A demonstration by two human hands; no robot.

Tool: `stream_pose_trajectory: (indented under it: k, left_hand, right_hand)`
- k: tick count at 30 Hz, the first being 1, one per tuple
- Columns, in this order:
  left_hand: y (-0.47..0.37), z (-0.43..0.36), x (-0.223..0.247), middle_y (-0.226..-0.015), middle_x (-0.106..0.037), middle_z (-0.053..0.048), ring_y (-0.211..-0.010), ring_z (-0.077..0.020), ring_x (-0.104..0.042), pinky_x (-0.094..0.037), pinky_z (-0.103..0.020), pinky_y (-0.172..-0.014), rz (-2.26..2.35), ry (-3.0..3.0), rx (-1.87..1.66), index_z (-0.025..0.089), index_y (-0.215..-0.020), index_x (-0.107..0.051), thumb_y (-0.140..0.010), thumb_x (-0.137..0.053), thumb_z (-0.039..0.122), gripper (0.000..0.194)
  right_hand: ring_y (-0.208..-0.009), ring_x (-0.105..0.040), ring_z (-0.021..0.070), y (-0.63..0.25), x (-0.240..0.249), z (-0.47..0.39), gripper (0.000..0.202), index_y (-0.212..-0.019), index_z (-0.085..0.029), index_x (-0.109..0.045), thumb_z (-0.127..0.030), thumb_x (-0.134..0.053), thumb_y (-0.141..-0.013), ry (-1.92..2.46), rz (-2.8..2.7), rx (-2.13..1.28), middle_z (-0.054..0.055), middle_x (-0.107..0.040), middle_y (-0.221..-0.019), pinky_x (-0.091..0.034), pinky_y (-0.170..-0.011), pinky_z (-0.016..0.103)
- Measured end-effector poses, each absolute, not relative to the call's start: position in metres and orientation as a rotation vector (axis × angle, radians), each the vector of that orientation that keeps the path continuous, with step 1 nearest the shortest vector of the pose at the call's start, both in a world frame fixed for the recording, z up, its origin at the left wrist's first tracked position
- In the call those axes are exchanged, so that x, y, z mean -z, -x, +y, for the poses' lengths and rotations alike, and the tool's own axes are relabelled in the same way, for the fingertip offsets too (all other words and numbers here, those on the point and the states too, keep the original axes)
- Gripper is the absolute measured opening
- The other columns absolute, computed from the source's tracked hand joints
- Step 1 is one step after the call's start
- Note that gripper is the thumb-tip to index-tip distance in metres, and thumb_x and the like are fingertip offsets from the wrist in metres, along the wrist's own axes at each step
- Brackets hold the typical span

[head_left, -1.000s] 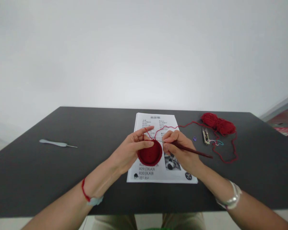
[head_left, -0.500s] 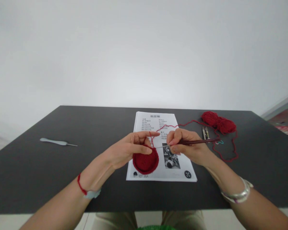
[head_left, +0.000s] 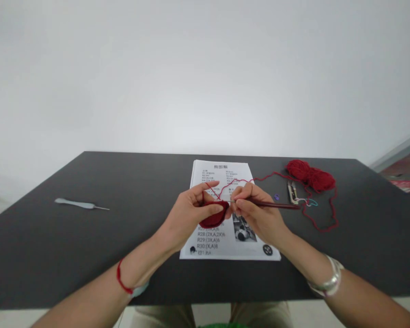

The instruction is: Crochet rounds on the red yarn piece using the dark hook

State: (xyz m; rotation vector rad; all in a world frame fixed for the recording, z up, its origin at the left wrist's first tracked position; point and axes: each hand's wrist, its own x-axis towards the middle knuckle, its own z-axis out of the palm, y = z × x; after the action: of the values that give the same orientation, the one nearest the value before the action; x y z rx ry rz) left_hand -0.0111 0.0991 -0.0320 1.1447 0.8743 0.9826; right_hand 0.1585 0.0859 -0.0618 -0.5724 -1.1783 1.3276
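Observation:
My left hand (head_left: 193, 207) pinches a small dark red crochet piece (head_left: 212, 219) between thumb and fingers, its index finger stretched out with red yarn (head_left: 212, 189) running over it. In my right hand (head_left: 256, 212) is a crochet hook (head_left: 273, 205) with a dark red-brown handle, gripped like a pencil. The hook's thin metal shaft meets the upper right edge of the piece; its tip is too small to make out. Both hands are above a printed pattern sheet (head_left: 208, 248), covering part of its text and photo.
A red yarn skein (head_left: 310, 175) lies at the right, its strand leading to my hands. Beside it are small thread snips (head_left: 292, 192), a light blue stitch marker (head_left: 312, 202) and a small purple clip (head_left: 276, 197). A grey-handled crochet hook (head_left: 75, 203) rests on the black table (head_left: 89, 259).
The crochet piece has tilted and moved up, showing less of its round face. My right hand has shifted slightly left with the hook, uncovering the purple clip.

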Motion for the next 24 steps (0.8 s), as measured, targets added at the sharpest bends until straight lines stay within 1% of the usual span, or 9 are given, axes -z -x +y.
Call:
stream_pose_trajectory:
  k: [3, 7, 10, 14, 17, 19, 21, 24]
  left_hand:
    - [0.013, 0.1, 0.031, -0.062, -0.066, 0.006, -0.057, -0.0072, -0.056, -0.043, -0.021, -0.061, 0.874, -1.135, -0.987, 0.011, -0.116, -0.06, -0.065, -0.077, 0.015, 0.054]
    - [0.012, 0.099, 0.031, -0.062, -0.066, 0.005, -0.058, -0.0082, -0.057, -0.044, -0.021, -0.061, 0.906, -1.184, -1.011, 0.009, -0.118, -0.059, -0.065, -0.077, 0.015, 0.056]
    - [0.01, 0.098, 0.031, -0.061, -0.064, 0.006, -0.058, -0.0095, -0.058, -0.045, -0.023, -0.061, 0.943, -1.226, -1.038, 0.008, -0.118, -0.059, -0.066, -0.075, 0.015, 0.054]
    - [0.008, 0.096, 0.032, -0.061, -0.061, 0.006, -0.057, -0.0118, -0.057, -0.048, -0.027, -0.061, 1.011, -1.271, -1.033, 0.011, -0.122, -0.059, -0.068, -0.073, 0.018, 0.056]
    - [0.008, 0.095, 0.03, -0.06, -0.062, 0.005, -0.058, -0.0129, -0.056, -0.048, -0.028, -0.064, 1.107, -1.407, -1.069, 0.014, -0.117, -0.065, -0.068, -0.074, 0.02, 0.05]
    - [0.007, 0.094, 0.028, -0.061, -0.065, 0.004, -0.06, -0.0135, -0.057, -0.047, -0.029, -0.068, 1.163, -1.494, -1.103, 0.014, -0.111, -0.069, -0.068, -0.074, 0.02, 0.044]
    - [0.005, 0.093, 0.028, -0.061, -0.066, 0.004, -0.06, -0.0134, -0.056, -0.046, -0.028, -0.068, 1.179, -1.525, -1.097, 0.015, -0.11, -0.071, -0.067, -0.074, 0.018, 0.043]
    - [0.004, 0.092, 0.03, -0.059, -0.064, 0.005, -0.058, -0.0121, -0.054, -0.044, -0.027, -0.063, 1.111, -1.408, -1.008, 0.014, -0.115, -0.068, -0.065, -0.074, 0.015, 0.051]
  right_hand:
    - [-0.058, -0.057, 0.0105, -0.169, 0.061, 0.09, 0.011, -0.077, -0.021, -0.06, -0.022, -0.069, -0.084, 0.536, -1.298, -1.328, -0.004, -0.057, -0.073, -0.047, -0.059, 0.027]
    - [-0.069, -0.06, 0.014, -0.175, 0.061, 0.089, 0.01, -0.078, -0.022, -0.059, -0.02, -0.065, -0.086, 0.624, -1.465, -1.169, -0.002, -0.058, -0.076, -0.048, -0.067, 0.031]
    - [-0.069, -0.059, 0.0141, -0.173, 0.057, 0.084, 0.01, -0.079, -0.022, -0.057, -0.018, -0.061, -0.088, 0.714, -1.561, -1.014, -0.001, -0.059, -0.077, -0.044, -0.062, 0.028]
    - [-0.061, -0.051, 0.0121, -0.169, 0.053, 0.076, 0.013, -0.077, -0.022, -0.054, -0.016, -0.058, -0.088, 0.823, -1.696, -0.792, -0.002, -0.057, -0.072, -0.039, -0.054, 0.025]
    - [-0.06, -0.051, 0.0118, -0.166, 0.056, 0.073, 0.013, -0.08, -0.023, -0.053, -0.014, -0.056, -0.09, 0.822, -1.766, -0.673, -0.001, -0.057, -0.073, -0.038, -0.052, 0.024]
    - [-0.064, -0.053, 0.0128, -0.164, 0.061, 0.072, 0.014, -0.084, -0.024, -0.052, -0.01, -0.053, -0.09, 0.765, -1.845, -0.518, 0.0, -0.057, -0.077, -0.041, -0.055, 0.024]
    - [-0.068, -0.053, 0.0144, -0.163, 0.066, 0.074, 0.018, -0.088, -0.024, -0.052, -0.006, -0.05, -0.089, 0.692, -1.964, -0.331, 0.001, -0.057, -0.08, -0.043, -0.059, 0.025]
    - [-0.068, -0.049, 0.0161, -0.166, 0.069, 0.082, 0.02, -0.091, -0.023, -0.05, -0.003, -0.047, -0.09, 0.58, -2.129, -0.082, 0.002, -0.055, -0.077, -0.043, -0.058, 0.027]
